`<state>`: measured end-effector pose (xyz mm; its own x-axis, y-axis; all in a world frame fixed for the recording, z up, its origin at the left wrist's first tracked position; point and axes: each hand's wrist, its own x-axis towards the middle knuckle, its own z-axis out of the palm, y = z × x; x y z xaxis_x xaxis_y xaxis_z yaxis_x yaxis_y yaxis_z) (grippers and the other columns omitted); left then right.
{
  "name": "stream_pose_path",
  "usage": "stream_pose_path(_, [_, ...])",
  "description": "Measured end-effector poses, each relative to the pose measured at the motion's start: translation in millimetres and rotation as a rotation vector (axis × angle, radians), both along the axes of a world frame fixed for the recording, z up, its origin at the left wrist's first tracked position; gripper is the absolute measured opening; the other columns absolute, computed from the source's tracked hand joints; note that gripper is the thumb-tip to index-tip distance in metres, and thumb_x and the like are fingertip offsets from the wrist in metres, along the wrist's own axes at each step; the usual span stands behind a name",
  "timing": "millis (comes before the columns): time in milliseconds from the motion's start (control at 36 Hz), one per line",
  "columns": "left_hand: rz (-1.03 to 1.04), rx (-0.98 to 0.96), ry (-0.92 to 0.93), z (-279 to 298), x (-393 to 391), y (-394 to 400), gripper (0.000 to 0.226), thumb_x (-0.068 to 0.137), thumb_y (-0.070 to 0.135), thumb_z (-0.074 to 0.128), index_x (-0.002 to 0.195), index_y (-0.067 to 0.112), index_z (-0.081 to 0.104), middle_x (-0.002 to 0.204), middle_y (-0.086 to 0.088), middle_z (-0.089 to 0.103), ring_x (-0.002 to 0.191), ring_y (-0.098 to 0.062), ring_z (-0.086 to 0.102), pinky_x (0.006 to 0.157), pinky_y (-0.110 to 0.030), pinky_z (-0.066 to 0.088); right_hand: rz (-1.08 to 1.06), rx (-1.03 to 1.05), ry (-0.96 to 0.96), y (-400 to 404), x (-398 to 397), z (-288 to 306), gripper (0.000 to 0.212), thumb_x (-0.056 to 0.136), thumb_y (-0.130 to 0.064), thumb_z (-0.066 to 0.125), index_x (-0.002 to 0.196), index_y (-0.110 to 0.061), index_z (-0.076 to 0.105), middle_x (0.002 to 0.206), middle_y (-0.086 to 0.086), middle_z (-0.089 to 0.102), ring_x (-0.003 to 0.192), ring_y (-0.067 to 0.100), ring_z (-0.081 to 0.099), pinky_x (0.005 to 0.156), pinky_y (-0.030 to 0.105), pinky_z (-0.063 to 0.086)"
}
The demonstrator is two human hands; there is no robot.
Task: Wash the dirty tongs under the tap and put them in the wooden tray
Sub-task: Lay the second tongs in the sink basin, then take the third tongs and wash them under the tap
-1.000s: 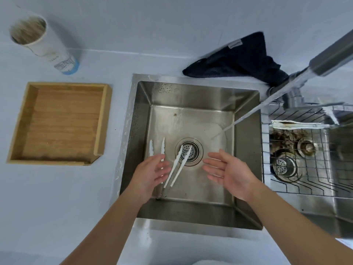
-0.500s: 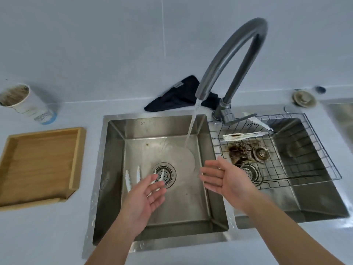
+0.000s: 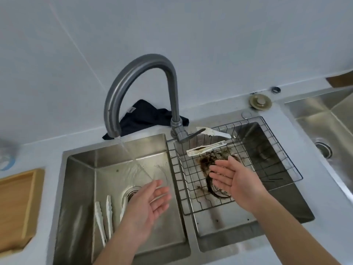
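White tongs [image 3: 104, 217] lie on the floor of the left sink basin [image 3: 80, 188], beside the drain; a second pair is partly hidden under my left hand. My left hand [image 3: 149, 201] hovers open over that basin, palm up, holding nothing. My right hand [image 3: 235, 177] is open above the wire rack [image 3: 277, 169] in the right basin, near dirty white tongs [image 3: 208, 148] that rest on the rack's far side. The curved tap [image 3: 141, 73] runs water into the left basin. The wooden tray [image 3: 19, 203] sits on the counter at the left edge.
A dark cloth [image 3: 145, 117] lies behind the tap. Brown grime surrounds the right basin's drain [image 3: 217, 188]. A sink plug [image 3: 260, 102] sits on the counter at the back right. A third basin [image 3: 328, 134] is at the far right. A paper cup [image 3: 6, 155] shows blurred at left.
The view has swung right and up. My right hand moved from the left basin's edge to over the wire rack. My left hand stays open above the left basin.
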<state>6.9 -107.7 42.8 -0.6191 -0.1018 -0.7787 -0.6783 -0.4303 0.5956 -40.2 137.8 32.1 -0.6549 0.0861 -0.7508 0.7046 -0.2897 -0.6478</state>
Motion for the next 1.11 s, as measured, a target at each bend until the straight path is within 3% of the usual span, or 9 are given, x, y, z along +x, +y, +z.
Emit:
stream_pose_path(306, [-0.034,-0.156,0.022,13.8,-39.7,73.2,0.021,0.100,0.024,0.057,0.108,0.011,0.072,0.098,-0.007,0.079,0.093,-0.024,0.076,0.079,-0.036,0.055,-0.099,-0.096,-0.003,80.6,-43.9,-23.4,0.043,0.107,-0.035,0.044,0.121,0.000,0.064,0.113,0.018,0.075,0.106,0.031,0.071,0.084,0.038,0.056])
stream_pose_path(611, [-0.205,-0.374,0.082,4.8,-74.4,125.7,0.016,0.098,0.019,0.062,0.109,0.025,0.071,0.107,0.003,0.076,0.102,-0.013,0.072,0.087,-0.031,0.058,-0.039,-0.063,-0.028,114.1,-103.8,-58.2,0.033,0.106,-0.029,0.049,0.121,-0.002,0.062,0.119,0.018,0.069,0.110,0.030,0.066,0.095,0.039,0.052])
stream_pose_path(722, [-0.113,-0.337,0.019,-11.1,-95.6,146.0,0.019,0.096,0.023,0.066,0.113,0.014,0.069,0.102,-0.007,0.075,0.098,-0.020,0.072,0.077,-0.027,0.058,-0.031,-0.050,-0.058,118.4,-120.8,-73.1,0.029,0.106,-0.025,0.050,0.121,-0.003,0.060,0.115,0.017,0.068,0.107,0.028,0.066,0.093,0.038,0.053])
stream_pose_path(889, [-0.028,-0.330,-0.019,-30.4,-121.0,166.5,0.007,0.095,0.020,0.066,0.098,0.015,0.068,0.099,-0.008,0.074,0.093,-0.019,0.071,0.075,-0.027,0.056,0.021,0.039,-0.071,120.4,-138.3,-95.2,0.027,0.103,-0.021,0.056,0.126,-0.005,0.057,0.110,0.013,0.067,0.104,0.024,0.066,0.095,0.037,0.054])
stream_pose_path(1028, [0.066,-0.335,-0.020,-44.2,-135.3,173.8,0.019,0.096,0.020,0.066,0.112,0.011,0.066,0.102,-0.006,0.073,0.096,-0.018,0.072,0.075,-0.025,0.057,0.068,0.141,-0.048,121.8,-145.8,-106.1,0.024,0.099,-0.020,0.065,0.120,-0.010,0.061,0.104,0.010,0.069,0.105,0.025,0.068,0.098,0.040,0.057])
stream_pose_path(1111, [0.121,-0.344,-0.024,-51.4,-143.7,178.0,0.027,0.095,0.023,0.067,0.118,0.010,0.066,0.103,-0.006,0.074,0.098,-0.017,0.072,0.080,-0.027,0.057,0.089,0.182,-0.035,123.0,-150.6,-109.6,0.034,0.097,-0.020,0.067,0.128,-0.008,0.060,0.102,0.009,0.069,0.104,0.025,0.070,0.097,0.042,0.058])
